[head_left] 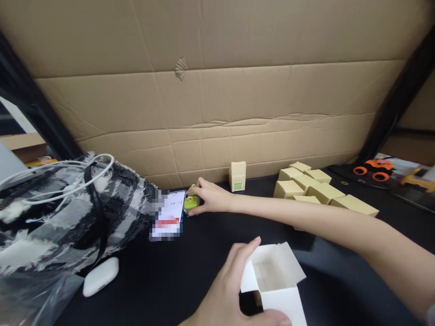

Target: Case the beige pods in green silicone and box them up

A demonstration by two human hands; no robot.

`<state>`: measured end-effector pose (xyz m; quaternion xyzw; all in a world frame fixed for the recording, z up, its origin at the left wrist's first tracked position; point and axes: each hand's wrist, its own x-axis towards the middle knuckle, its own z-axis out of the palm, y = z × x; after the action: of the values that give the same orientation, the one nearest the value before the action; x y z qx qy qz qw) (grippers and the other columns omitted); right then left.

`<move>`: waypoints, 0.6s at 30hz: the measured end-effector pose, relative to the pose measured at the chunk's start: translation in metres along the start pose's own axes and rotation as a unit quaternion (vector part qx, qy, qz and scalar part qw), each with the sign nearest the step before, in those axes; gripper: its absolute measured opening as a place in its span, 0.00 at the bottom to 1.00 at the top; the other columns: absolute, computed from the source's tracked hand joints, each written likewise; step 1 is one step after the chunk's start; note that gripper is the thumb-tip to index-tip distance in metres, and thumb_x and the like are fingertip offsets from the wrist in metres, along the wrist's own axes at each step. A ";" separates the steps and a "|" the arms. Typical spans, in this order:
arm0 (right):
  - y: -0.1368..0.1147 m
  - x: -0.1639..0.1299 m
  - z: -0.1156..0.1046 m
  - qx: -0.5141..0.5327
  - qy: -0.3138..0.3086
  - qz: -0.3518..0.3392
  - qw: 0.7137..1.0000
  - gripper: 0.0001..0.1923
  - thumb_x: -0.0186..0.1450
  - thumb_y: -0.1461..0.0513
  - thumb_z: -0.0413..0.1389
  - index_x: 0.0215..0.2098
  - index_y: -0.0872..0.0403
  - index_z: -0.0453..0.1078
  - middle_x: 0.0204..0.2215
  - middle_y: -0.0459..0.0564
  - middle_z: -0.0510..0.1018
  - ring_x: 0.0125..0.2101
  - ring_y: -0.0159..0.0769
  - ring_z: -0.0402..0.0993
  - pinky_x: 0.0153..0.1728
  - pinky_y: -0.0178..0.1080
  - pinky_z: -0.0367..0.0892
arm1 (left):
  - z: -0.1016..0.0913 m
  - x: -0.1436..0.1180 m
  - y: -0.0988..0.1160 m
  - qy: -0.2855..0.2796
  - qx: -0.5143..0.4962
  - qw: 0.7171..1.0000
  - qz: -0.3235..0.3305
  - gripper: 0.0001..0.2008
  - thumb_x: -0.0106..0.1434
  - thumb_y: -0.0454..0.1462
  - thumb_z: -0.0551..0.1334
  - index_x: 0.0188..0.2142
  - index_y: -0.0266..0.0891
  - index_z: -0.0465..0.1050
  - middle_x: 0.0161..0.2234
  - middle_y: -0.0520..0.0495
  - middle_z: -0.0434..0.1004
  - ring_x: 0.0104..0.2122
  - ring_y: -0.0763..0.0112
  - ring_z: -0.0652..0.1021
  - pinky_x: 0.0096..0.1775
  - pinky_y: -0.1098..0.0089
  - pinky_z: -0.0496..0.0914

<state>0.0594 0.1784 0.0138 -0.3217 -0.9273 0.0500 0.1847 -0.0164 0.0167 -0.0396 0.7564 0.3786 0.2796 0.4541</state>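
Note:
My right hand (210, 196) reaches far forward across the black table (176, 276) and closes its fingers around a small yellow-green toy (190, 203) lying beside a phone (169, 215) with a lit screen. My left hand (231, 290) is near the front edge and holds a small white box (277, 283) with its top flaps open; the inside looks empty.
A black-and-white fuzzy bag (68, 208) with white cables sits at left, a white earbud case (100, 276) in front of it. One small tan box (237, 175) stands upright at the cardboard wall (217, 90); several tan boxes (314, 188) lie at right. An orange toy car (375, 168) sits far right.

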 end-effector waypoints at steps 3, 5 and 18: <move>0.000 0.000 0.002 0.012 -0.013 0.007 1.000 0.16 0.67 0.58 0.56 0.51 0.56 0.67 0.51 0.54 0.70 0.48 0.43 0.70 0.46 0.51 0.69 | 0.000 -0.002 0.001 -0.020 0.012 1.000 -0.006 0.48 0.45 0.48 0.71 0.63 0.43 0.55 0.57 0.39 0.63 0.58 0.48 0.65 0.59 0.54 0.61; -0.001 -0.006 0.000 0.029 -0.028 0.012 0.999 0.15 0.67 0.58 0.55 0.50 0.56 0.67 0.49 0.53 0.72 0.45 0.42 0.72 0.44 0.49 0.70 | -0.001 -0.003 0.002 -0.018 0.011 0.999 -0.027 0.49 0.46 0.48 0.71 0.64 0.43 0.52 0.58 0.38 0.62 0.59 0.47 0.64 0.59 0.52 0.59; -0.014 -0.170 -0.067 0.175 0.139 0.047 0.974 0.22 0.66 0.60 0.55 0.56 0.48 0.54 0.49 0.51 0.70 0.50 0.38 0.68 0.51 0.43 0.67 | -0.002 0.004 0.005 0.018 -0.013 1.000 -0.013 0.40 0.46 0.44 0.71 0.57 0.44 0.59 0.53 0.41 0.69 0.51 0.51 0.72 0.53 0.55 0.66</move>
<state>0.1995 0.0616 0.0257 -0.3318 -0.8533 0.1746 0.3623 -0.0143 0.0191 -0.0343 0.7402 0.3929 0.2918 0.4611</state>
